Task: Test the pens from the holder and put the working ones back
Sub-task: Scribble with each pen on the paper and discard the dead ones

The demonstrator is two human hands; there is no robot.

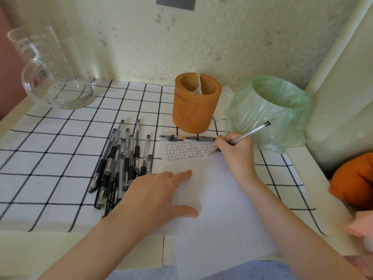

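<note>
The right hand (pixel 235 152) holds a clear pen (pixel 250 132) in its curled fingers, and the tip touches the sheet of paper (pixel 212 199) near its top edge, at the end of some rows of small black marks (they all look like the same little sign). The left hand (pixel 155 195) lies flat and open on the left side of the paper. Just left of the paper is a pile of black pens (pixel 121 158), some on top of others. One dark pen (pixel 187 137) lies along the paper's top edge. Just behind that edge stands the orange holder (pixel 196 102). Behind the paper's right corner sits a bin with a green bag (pixel 268 112). Far off to the paper's left, at the back, stands a glass jug (pixel 50 71). A checked cloth (pixel 50 148) lies under the paper
</note>
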